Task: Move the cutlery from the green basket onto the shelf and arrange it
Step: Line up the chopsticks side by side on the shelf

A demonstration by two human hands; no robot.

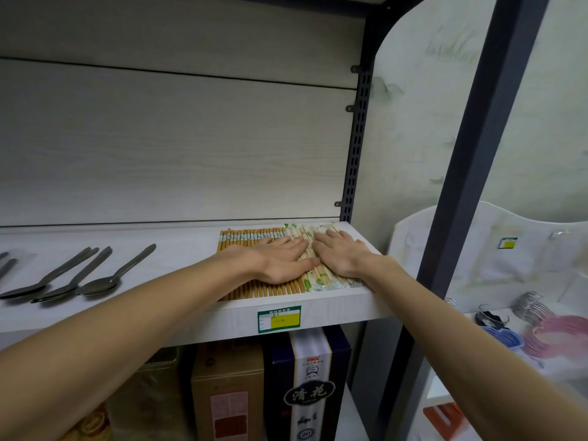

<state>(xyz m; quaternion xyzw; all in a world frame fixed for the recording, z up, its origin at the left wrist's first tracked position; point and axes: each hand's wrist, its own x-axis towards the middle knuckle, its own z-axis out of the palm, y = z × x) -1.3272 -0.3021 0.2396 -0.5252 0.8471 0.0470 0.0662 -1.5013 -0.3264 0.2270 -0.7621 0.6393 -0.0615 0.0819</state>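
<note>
Three spoons (73, 275) lie at the left of the shelf (191, 319). Further right, a row of brown chopsticks (251, 240) lies flat beside wrapped chopsticks (318, 281) at the shelf's right end. The left hand (280, 261) presses flat, fingers straight, across both groups; the right hand (337, 256) rests flat on the wrapped ones. Boxes (273, 393) stand on the level below.

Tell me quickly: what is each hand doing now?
Left hand: open, flat on the chopsticks.
Right hand: open, flat on the wrapped chopsticks.
</note>
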